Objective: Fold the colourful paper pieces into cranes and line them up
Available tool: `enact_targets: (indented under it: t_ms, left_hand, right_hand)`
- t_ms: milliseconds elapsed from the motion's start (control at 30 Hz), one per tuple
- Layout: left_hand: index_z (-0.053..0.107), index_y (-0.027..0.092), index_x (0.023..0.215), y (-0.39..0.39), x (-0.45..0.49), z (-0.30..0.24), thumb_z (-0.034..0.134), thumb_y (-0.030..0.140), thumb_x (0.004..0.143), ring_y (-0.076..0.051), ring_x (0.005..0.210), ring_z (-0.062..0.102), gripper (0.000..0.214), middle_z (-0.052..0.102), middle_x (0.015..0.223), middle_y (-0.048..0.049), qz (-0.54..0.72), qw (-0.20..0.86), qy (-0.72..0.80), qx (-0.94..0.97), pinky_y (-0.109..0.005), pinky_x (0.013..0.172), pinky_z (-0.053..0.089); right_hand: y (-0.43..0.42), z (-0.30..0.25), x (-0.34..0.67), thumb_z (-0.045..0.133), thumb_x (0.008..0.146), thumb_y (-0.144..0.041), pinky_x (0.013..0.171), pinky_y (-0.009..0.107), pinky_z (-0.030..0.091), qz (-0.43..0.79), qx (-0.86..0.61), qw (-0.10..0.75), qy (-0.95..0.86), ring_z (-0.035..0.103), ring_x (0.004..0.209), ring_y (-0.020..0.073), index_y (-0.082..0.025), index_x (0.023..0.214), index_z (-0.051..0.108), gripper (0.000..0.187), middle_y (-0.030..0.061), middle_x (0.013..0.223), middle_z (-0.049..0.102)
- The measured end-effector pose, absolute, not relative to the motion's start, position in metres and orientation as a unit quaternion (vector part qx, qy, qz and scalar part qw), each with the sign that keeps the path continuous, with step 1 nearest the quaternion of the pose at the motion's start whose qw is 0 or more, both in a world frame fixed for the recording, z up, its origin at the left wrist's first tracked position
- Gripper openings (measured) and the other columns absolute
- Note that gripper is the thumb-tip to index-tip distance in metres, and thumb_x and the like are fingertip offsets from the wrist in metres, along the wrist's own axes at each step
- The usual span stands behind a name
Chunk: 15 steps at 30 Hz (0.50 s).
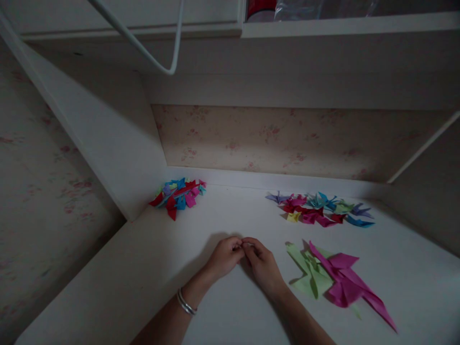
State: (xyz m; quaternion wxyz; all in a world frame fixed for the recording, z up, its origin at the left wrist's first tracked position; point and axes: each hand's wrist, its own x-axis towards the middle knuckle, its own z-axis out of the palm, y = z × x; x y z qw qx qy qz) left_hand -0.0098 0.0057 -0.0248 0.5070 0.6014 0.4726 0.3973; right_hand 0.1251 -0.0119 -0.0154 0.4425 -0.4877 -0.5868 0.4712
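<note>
My left hand [227, 256] and my right hand [263, 263] meet fingertip to fingertip over the middle of the white desk. Both are closed in a pinch; whatever is between the fingers, if anything, is too small and hidden to name. Right of my right hand lie two large folded paper pieces, a light green one [312, 275] and a magenta origami bird [347, 280] that partly covers it. Silver bangles [186, 303] circle my left wrist.
At the back left sits a heap of small colourful origami pieces [179, 195]. Small paper cranes [316, 211] in several colours spread along the back right. A shelf [287, 57] overhangs the desk [143, 282], a white cable [143, 50] hangs at upper left, and side panels [104, 129] bound it.
</note>
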Motion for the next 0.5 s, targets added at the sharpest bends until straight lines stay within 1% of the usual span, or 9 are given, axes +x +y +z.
enact_targets:
  t_ms: [233,500]
  left_hand:
    - [0.058,0.013,0.071,0.0053,-0.0103,-0.0217,0.053,0.024,0.077,-0.010,0.055,0.044,0.013,0.050,0.058,0.0031,0.395,0.505,0.473,0.605,-0.021,0.050,0.031]
    - [0.059,0.012,0.073,0.0050,-0.0101,-0.0211,0.053,0.024,0.078,-0.010,0.055,0.045,0.014,0.050,0.059,0.0027,0.394,0.514,0.464,0.604,-0.021,0.050,0.032]
  right_hand:
    - [-0.0121,-0.0146,0.1255,0.046,0.087,-0.045,0.053,0.025,0.039,0.473,-0.490,0.434,-0.590,0.056,0.062,0.0165,-0.020,0.101,0.064,0.034,0.0017,0.070,0.063]
    - [-0.0125,-0.0136,0.1255,0.046,0.086,-0.046,0.060,0.026,0.042,0.453,-0.491,0.444,-0.597,0.058,0.068,0.0177,-0.020,0.098,0.066,0.035,0.0030,0.078,0.066]
